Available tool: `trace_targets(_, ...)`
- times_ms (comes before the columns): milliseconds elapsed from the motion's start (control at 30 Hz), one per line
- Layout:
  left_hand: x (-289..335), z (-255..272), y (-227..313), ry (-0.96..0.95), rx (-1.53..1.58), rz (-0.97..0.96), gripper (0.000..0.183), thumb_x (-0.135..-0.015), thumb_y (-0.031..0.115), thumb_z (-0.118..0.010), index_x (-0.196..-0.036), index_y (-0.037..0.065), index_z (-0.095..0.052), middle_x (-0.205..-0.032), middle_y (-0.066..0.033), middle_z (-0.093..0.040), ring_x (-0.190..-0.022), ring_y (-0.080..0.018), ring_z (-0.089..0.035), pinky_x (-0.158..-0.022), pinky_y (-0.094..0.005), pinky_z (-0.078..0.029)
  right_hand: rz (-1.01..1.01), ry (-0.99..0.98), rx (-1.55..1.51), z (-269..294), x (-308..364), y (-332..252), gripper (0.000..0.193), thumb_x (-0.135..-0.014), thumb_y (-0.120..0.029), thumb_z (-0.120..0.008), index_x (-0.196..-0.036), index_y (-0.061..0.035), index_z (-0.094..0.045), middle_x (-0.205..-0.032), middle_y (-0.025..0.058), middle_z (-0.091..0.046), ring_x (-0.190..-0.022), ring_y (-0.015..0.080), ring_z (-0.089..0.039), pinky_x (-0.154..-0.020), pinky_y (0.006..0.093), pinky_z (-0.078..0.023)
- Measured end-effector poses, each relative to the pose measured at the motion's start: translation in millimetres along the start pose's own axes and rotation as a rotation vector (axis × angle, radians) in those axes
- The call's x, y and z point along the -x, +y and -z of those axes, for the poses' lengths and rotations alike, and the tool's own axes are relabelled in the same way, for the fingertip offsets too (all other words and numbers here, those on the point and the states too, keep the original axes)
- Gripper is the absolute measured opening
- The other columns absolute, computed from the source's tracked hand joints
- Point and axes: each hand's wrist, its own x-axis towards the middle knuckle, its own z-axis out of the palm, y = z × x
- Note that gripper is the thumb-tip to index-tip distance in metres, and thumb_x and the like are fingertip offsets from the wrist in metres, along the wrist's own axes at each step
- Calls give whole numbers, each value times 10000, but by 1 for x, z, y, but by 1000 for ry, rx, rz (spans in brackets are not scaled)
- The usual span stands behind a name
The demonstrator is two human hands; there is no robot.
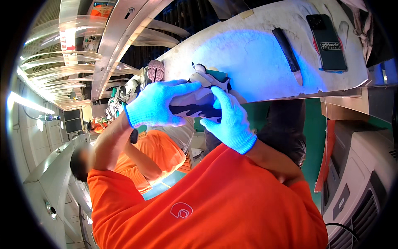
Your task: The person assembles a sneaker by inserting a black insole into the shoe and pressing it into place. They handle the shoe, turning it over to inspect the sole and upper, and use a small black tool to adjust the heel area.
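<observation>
A pale grey shoe (195, 99) with wavy black panels and teal showing by its opening is held at the counter's (257, 62) near edge, partly covered, its patterned side in view.

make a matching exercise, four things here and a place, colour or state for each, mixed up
1. shoe
2. phone
3. knife
4. wearer's shirt

A. lying camera side up
B. held between the left hand and right hand
C. orange
D. blade toward the near edge of the table

Pairs: 1-B, 2-A, 3-D, 4-C
</observation>
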Motion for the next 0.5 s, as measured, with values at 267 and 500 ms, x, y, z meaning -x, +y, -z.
trace_targets(267,-11,10,4,-139,30,39,851,-725,197,-885,-1550,195,-678,-1456,-202,-669,-1122,-405,-766,-953,-436,-634,104,35,-35,-2,-9,10,916,-734,-113,-984,-1529,-77,-531,-1077,140,-664,-970,347,-699,-815,461,-599)
trace_targets(500,-8,5,-6,-93,41,-21,818,-741,205,-874,-1537,217,-687,-1443,-213,-668,-1135,-424,-760,-956,-455,-635,14,1,-29,-1,-15,5,924,-719,-117,-995,-1521,-87,-537,-1090,139,-671,-969,334,-705,-818,452,-605)
